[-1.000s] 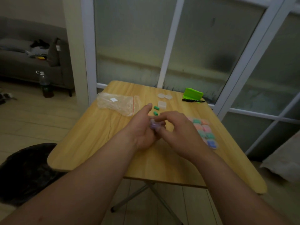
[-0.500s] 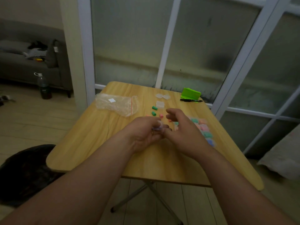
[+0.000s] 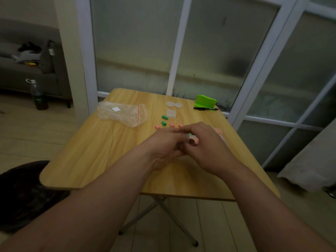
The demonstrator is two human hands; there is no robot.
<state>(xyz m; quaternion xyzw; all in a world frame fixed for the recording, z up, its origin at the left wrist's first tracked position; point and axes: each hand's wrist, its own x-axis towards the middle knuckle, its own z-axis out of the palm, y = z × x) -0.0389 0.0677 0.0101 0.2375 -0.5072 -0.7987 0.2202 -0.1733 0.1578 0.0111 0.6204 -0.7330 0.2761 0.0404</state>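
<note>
left hand (image 3: 163, 150) and right hand (image 3: 205, 144) meet over the table (image 3: 109, 151) middle, fingers curled, pinching a small translucent case (image 3: 186, 141) between their tips; its axis unreadable, pink earplugs (image 3: 157, 126) lie just beyond.

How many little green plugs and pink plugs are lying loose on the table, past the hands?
Green plugs: 2
Pink plugs: 3
Total: 5 loose plugs in plain view.

The wooden table (image 3: 101, 153) carries a plastic bag (image 3: 121, 114), green plugs (image 3: 164, 117), pink plugs (image 3: 157, 126), clear cases (image 3: 171, 113) and a pen (image 3: 205, 108).
</note>
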